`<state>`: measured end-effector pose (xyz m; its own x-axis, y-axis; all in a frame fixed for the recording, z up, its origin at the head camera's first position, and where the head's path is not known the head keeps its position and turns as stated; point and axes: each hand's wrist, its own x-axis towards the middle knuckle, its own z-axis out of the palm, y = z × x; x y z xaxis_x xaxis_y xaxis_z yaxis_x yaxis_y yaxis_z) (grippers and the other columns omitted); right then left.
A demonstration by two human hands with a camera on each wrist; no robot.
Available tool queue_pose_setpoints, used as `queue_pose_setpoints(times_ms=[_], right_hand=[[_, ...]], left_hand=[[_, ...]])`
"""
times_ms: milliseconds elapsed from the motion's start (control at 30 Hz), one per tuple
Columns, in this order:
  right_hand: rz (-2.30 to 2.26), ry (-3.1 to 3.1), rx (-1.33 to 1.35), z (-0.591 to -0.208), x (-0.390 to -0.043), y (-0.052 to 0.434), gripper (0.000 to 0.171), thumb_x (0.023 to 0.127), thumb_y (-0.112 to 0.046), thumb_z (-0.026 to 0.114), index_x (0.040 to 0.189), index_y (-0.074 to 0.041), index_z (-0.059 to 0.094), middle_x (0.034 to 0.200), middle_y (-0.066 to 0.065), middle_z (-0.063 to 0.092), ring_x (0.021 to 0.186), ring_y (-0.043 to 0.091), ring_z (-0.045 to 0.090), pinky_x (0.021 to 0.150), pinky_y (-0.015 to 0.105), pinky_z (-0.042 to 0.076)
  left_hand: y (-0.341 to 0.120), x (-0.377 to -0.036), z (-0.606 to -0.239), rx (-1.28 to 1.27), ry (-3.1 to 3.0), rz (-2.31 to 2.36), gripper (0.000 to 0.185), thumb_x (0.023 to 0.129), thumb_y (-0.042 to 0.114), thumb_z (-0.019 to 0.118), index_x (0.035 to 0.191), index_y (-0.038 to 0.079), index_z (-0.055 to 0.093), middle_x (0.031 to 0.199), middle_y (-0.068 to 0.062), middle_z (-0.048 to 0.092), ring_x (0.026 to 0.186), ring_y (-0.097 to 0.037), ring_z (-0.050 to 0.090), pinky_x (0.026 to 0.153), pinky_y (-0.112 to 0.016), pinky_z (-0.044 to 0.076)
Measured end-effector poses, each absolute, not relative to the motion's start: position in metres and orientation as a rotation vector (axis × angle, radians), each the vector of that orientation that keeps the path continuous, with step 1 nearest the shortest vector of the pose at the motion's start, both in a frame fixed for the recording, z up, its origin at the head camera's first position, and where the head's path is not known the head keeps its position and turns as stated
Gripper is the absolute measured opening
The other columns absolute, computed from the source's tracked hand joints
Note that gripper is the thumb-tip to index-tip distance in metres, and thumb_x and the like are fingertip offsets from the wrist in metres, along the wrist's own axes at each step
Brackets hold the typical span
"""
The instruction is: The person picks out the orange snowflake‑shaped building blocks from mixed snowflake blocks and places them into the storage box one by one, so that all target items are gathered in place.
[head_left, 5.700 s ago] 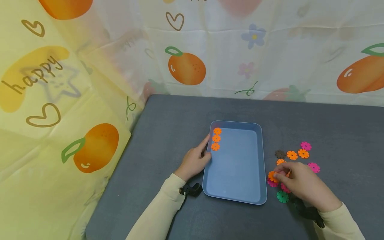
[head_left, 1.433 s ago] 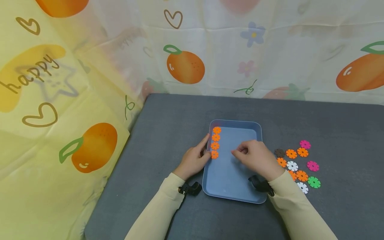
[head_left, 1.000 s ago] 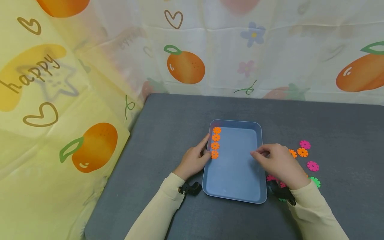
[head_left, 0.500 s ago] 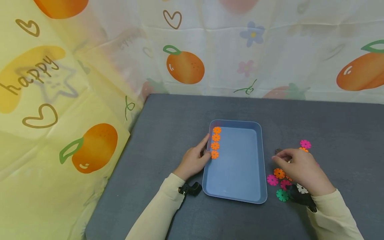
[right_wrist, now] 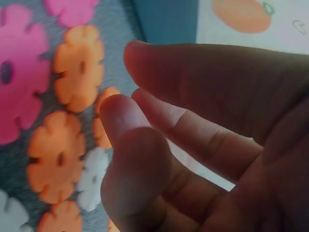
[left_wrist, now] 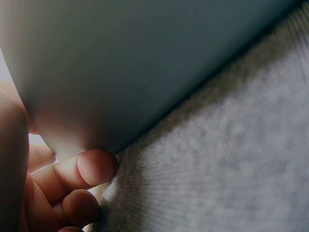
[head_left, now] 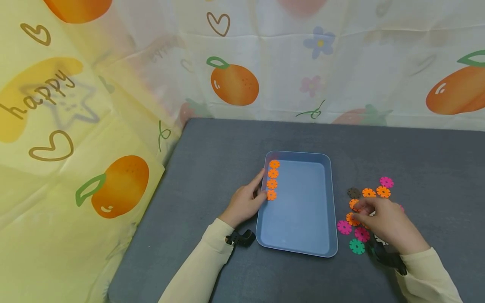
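Note:
A shallow blue tray (head_left: 299, 223) lies on the table with several orange notched plastic discs (head_left: 272, 184) in a column along its left wall. My left hand (head_left: 244, 205) holds the tray's left side, thumb at the rim beside the lowest disc; in the left wrist view its fingertips (left_wrist: 98, 167) are bent against the outer wall. Right of the tray, my right hand (head_left: 390, 223) hovers over loose discs, thumb and fingers parted with nothing between them. Nearest its fingertips are two orange discs (head_left: 352, 219). The right wrist view shows an orange disc (right_wrist: 56, 157) and a white disc (right_wrist: 92, 179) beyond the fingers.
Around the right hand lie pink discs (head_left: 344, 227), a green disc (head_left: 357, 246), a dark disc (head_left: 354, 193) and further orange discs (head_left: 369, 192). The hand covers part of this group. A fruit-printed cloth (head_left: 280, 84) hangs behind the grey table (head_left: 212, 168).
A fourth orange disc has joined the column in the tray. My right hand has withdrawn from over the tray rightward to the loose discs. The left hand stays at the tray's side.

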<state>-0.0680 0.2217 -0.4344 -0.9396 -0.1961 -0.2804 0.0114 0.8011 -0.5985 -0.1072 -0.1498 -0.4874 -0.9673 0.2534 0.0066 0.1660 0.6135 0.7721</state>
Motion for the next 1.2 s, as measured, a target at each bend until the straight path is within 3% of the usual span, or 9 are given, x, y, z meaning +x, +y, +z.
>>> queue_pose_setpoints(times_ms=[167, 567, 900, 1200], right_hand=[[-0.905, 2.61, -0.187, -0.442, -0.066, 0.225, 0.021, 0.094, -0.019, 0.076, 0.108, -0.004, 0.072, 0.078, -0.002, 0.061, 0.065, 0.013, 0.051, 0.059, 0.029, 0.042], [-0.904, 2.607, -0.224, -0.451, -0.064, 0.227, 0.03, 0.092, -0.015, 0.078, 0.116, 0.001, 0.071, 0.077, -0.002, 0.059, 0.064, 0.013, 0.051, 0.059, 0.029, 0.043], [-0.864, 2.622, -0.183, -0.45, -0.067, 0.225, 0.026, 0.089, -0.019, 0.083, 0.106, -0.003, 0.07, 0.083, 0.001, 0.056, 0.075, 0.019, 0.054, 0.062, 0.031, 0.045], [-0.891, 2.604, -0.203, -0.447, -0.066, 0.225, 0.021, 0.094, -0.015, 0.076, 0.107, -0.001, 0.068, 0.081, 0.001, 0.059, 0.069, 0.016, 0.053, 0.059, 0.028, 0.044]], left_hand=[[-0.15, -0.107, -0.487, 0.349, 2.723, 1.294, 0.068, 0.1, 0.025, 0.056, 0.165, 0.022, 0.038, 0.069, 0.005, 0.049, 0.051, -0.008, 0.034, 0.052, -0.026, 0.028], [-0.15, -0.108, -0.489, 0.351, 2.727, 1.294, 0.067, 0.1, 0.025, 0.056, 0.165, 0.022, 0.038, 0.07, 0.004, 0.05, 0.052, -0.009, 0.035, 0.052, -0.026, 0.029], [-0.149, -0.108, -0.489, 0.342, 2.725, 1.284, 0.068, 0.1, 0.024, 0.057, 0.165, 0.021, 0.038, 0.071, 0.004, 0.05, 0.052, -0.009, 0.035, 0.052, -0.026, 0.029], [-0.148, -0.108, -0.488, 0.329, 2.723, 1.287, 0.068, 0.1, 0.025, 0.056, 0.165, 0.021, 0.037, 0.07, 0.004, 0.049, 0.052, -0.009, 0.035, 0.052, -0.026, 0.029]])
